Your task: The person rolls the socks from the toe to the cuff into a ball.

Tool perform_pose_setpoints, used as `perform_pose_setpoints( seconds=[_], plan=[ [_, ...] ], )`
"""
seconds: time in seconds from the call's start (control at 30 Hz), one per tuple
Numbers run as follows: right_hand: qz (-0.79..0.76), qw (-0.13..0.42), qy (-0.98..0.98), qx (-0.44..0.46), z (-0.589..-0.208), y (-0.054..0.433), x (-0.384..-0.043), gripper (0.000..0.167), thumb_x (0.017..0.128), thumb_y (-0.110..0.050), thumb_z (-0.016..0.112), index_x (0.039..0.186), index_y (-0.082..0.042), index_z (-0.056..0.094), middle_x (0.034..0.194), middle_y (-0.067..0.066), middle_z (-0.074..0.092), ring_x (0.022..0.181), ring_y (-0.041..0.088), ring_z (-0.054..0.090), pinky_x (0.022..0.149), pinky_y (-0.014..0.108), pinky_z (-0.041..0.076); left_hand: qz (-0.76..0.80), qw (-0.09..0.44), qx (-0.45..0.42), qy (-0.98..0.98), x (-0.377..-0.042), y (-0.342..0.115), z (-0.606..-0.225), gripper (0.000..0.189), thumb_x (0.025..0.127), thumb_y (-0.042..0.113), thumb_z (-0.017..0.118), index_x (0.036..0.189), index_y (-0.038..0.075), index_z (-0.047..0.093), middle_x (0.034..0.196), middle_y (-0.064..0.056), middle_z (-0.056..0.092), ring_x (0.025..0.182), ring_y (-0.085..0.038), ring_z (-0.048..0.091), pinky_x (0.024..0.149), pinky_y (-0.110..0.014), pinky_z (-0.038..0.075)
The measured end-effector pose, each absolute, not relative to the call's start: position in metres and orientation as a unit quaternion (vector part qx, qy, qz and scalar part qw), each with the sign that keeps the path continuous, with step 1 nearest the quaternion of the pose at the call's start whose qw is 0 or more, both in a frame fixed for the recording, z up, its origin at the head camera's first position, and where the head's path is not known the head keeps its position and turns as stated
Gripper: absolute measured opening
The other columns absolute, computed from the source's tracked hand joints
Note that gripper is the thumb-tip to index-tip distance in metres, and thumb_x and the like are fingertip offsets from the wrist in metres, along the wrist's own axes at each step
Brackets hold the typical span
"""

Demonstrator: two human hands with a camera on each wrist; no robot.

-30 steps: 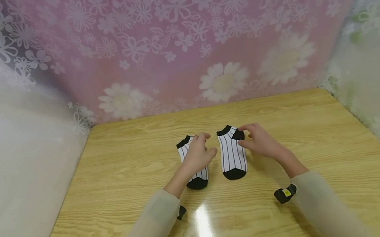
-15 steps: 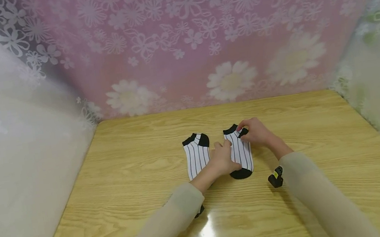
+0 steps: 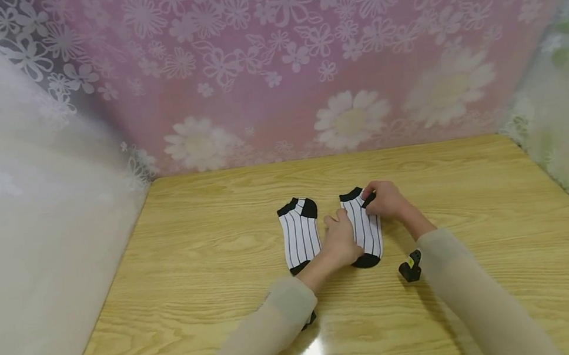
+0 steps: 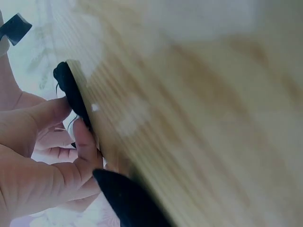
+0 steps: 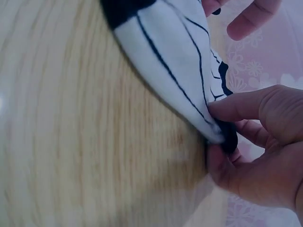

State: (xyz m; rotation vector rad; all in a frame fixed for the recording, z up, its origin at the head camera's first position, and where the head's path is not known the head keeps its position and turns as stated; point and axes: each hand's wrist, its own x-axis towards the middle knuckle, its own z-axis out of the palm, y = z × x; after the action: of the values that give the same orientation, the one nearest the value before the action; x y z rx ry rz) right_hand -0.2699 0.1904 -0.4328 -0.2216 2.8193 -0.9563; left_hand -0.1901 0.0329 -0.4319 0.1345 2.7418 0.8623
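Two white ankle socks with dark stripes and black cuffs, heels and toes lie side by side. My right hand (image 3: 387,200) pinches the right-hand sock (image 3: 363,227) at its black heel. In the right wrist view, thumb and finger meet around the heel edge of this sock (image 5: 165,66), which bends up there. My left hand (image 3: 341,240) grips the same sock's left side, thumb by the black toe; the left wrist view shows that thumb on the black toe (image 4: 71,90). The left-hand sock (image 3: 299,238) lies flat, its toe partly behind my left wrist.
A wood-grain table (image 3: 209,258) carries the socks. A pink flowered backdrop (image 3: 265,109) stands behind, with pale panels at both sides. A black wrist camera (image 3: 410,267) hangs beneath the right sleeve.
My left hand has moved right, from above the left-hand sock to the right-hand sock's side. My right hand has closed in on that sock's heel and pinches it. The view has shifted slightly.
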Motion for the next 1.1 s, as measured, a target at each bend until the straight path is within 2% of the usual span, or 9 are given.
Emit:
perform_pose_setpoints(
  seconds=[0.07,0.2,0.33,0.4,0.53,0.67,0.87,1.03,1.1],
  plan=[
    [-0.354,0.084,0.929,-0.058,-0.436,0.191,-0.269,0.037,0.074,0.004,0.068,0.110,0.008,0.061,0.120,0.032,0.057,0.101,0.038,0.053,0.075,0.035,0.046,0.301,0.138,0.035,0.943,-0.189,0.035,-0.431,0.089,0.079,0.010,0.083,0.148,0.007,0.027,0.131,-0.024,0.040,0.099,-0.028,0.059,0.071,-0.032,0.053],
    [-0.427,0.099,0.899,-0.020,-0.440,0.196,-0.265,0.042,0.078,0.005,0.067,0.119,0.007,0.058,0.131,0.034,0.051,0.112,0.041,0.051,0.076,0.032,0.047,0.282,0.150,0.026,0.947,-0.186,0.038,-0.429,0.082,0.081,0.009,0.079,0.147,0.008,0.030,0.123,-0.022,0.056,0.102,-0.030,0.062,0.074,-0.037,0.053],
    [-0.475,0.112,0.873,-0.006,-0.441,0.202,-0.260,0.044,0.079,0.006,0.067,0.121,0.010,0.057,0.128,0.033,0.052,0.097,0.032,0.055,0.071,0.027,0.048,0.237,0.148,0.034,0.959,-0.182,0.041,-0.430,0.074,0.083,0.014,0.077,0.145,0.010,0.035,0.117,-0.015,0.063,0.108,-0.031,0.060,0.085,-0.039,0.052],
    [-0.489,0.124,0.863,-0.013,-0.440,0.205,-0.258,0.043,0.079,0.007,0.068,0.121,0.011,0.058,0.128,0.032,0.051,0.090,0.025,0.054,0.069,0.026,0.048,0.239,0.143,0.039,0.960,-0.180,0.043,-0.431,0.072,0.084,0.012,0.074,0.145,0.010,0.035,0.117,-0.015,0.063,0.105,-0.030,0.061,0.084,-0.039,0.052],
    [-0.520,0.155,0.839,-0.029,-0.433,0.209,-0.255,0.045,0.082,0.008,0.064,0.126,0.012,0.057,0.136,0.030,0.048,0.087,0.016,0.052,0.069,0.026,0.049,0.369,0.131,0.027,0.920,-0.179,0.041,-0.432,0.071,0.084,0.003,0.066,0.146,0.008,0.031,0.122,-0.017,0.058,0.100,-0.024,0.059,0.083,-0.035,0.051],
    [-0.537,0.157,0.828,-0.026,-0.427,0.208,-0.255,0.048,0.084,0.009,0.058,0.132,0.011,0.053,0.143,0.028,0.044,0.090,0.014,0.051,0.070,0.024,0.049,0.533,0.127,0.010,0.837,-0.180,0.030,-0.434,0.068,0.079,-0.005,0.064,0.140,0.005,0.036,0.118,-0.018,0.058,0.101,-0.021,0.056,0.084,-0.031,0.049],
    [-0.558,0.153,0.815,-0.028,-0.423,0.202,-0.254,0.050,0.088,0.007,0.056,0.137,0.006,0.051,0.144,0.026,0.041,0.097,0.022,0.053,0.071,0.023,0.052,0.628,0.164,0.004,0.761,-0.179,0.008,-0.431,0.050,0.078,-0.009,0.064,0.123,0.009,0.054,0.103,-0.008,0.058,0.083,-0.015,0.053,0.065,-0.023,0.044],
    [-0.568,0.133,0.810,-0.058,-0.418,0.190,-0.251,0.050,0.088,0.005,0.059,0.137,0.004,0.052,0.146,0.025,0.041,0.106,0.028,0.051,0.070,0.022,0.052,0.659,0.170,0.018,0.732,-0.176,-0.012,-0.425,0.038,0.079,-0.008,0.067,0.115,0.007,0.064,0.090,-0.006,0.058,0.069,-0.013,0.051,0.058,-0.023,0.042],
    [-0.571,0.126,0.808,-0.068,-0.418,0.184,-0.249,0.049,0.088,0.005,0.060,0.137,0.003,0.053,0.147,0.024,0.042,0.107,0.028,0.051,0.071,0.022,0.052,0.665,0.160,0.026,0.729,-0.173,-0.021,-0.422,0.036,0.080,-0.008,0.068,0.115,0.003,0.066,0.094,-0.006,0.058,0.069,-0.013,0.050,0.057,-0.024,0.044]
  ],
)
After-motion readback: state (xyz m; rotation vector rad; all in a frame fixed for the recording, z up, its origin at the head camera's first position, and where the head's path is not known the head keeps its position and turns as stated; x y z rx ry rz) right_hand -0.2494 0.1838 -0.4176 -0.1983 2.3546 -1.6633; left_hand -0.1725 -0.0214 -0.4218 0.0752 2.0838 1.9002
